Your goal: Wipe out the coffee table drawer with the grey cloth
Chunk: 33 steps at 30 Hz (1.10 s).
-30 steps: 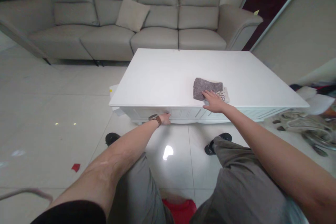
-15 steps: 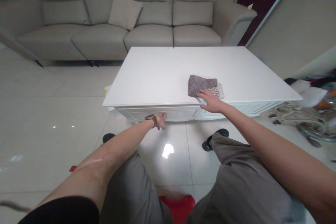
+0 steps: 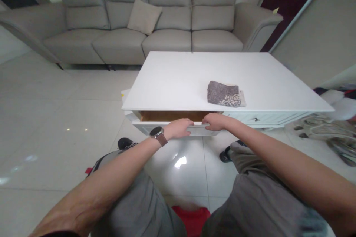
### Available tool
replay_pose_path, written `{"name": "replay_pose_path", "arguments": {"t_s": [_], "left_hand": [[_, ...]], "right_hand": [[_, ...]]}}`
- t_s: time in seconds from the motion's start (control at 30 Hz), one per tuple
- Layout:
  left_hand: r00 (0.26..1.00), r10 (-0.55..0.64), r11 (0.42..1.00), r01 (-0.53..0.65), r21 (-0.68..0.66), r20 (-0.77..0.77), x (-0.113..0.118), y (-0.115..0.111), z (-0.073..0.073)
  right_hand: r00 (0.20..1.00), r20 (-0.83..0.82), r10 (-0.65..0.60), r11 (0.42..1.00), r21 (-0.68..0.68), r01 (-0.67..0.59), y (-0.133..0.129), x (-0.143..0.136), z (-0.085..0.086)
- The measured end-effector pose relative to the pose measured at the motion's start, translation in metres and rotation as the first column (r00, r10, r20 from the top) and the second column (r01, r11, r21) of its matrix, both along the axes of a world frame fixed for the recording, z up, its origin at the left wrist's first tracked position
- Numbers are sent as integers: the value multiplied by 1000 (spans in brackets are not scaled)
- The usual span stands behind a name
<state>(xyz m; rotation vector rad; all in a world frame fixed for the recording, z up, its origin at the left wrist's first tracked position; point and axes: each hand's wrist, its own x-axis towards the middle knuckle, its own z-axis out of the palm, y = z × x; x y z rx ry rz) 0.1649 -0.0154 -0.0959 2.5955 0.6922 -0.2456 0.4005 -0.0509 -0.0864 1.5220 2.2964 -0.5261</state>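
Observation:
A drawer in the near side of the white coffee table is pulled partway out, showing a strip of its brown inside. My left hand, with a watch on the wrist, grips the drawer front's top edge near its middle. Just to the right, my right hand has its fingers hooked over the same edge. A folded grey cloth with a pale pattern lies on the tabletop, beyond my right hand and apart from it.
Behind the table stands a long grey sofa with a beige cushion. A second drawer with a dark handle is at the right of the table's front. Coiled hoses or cords lie on the floor at right. Something red is between my legs.
The drawer has come out toward me. My left hand rose from below onto its front edge; my right hand left the cloth and took hold of the drawer too.

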Motion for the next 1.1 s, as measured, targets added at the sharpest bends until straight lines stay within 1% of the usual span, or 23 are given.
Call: {"name": "replay_pose_path", "arguments": {"t_s": [0.03,0.1,0.17,0.23,0.33,0.43,0.53,0.73,0.93,1.1], "left_hand": [[998,44,997,-41,67,-36,-7,5,3],[976,128,983,-101,155,-175,-22,16,2],[934,185,976,-138,169,-305,-37,25,-5],[910,208,974,-162,156,-358,-49,33,-13],[925,197,976,-154,155,-323,-61,37,-21],[950,175,977,-135,166,-260,-66,36,-24],[953,166,979,-129,158,-253,-67,31,-21],[935,168,982,-131,136,-313,-65,24,-11],[946,119,989,-87,116,-303,-64,23,-15],[945,108,992,-84,91,-308,-63,20,-12]], "right_hand": [[999,37,4,1000,14,-5,0,-3,-3],[996,91,-16,999,39,12,0,-8,-8],[990,137,-38,999,16,36,1,-10,-12],[983,178,-37,999,-33,43,2,-12,-15],[977,211,-24,997,-63,38,4,-17,-14],[969,245,-26,997,-60,42,3,-27,-10],[962,271,-34,998,-43,47,0,-38,-6],[949,313,28,999,-44,-15,-5,-53,-4],[943,322,83,996,-66,-65,-6,-59,-9],[941,319,115,989,-121,-80,-7,-64,-12]]}}
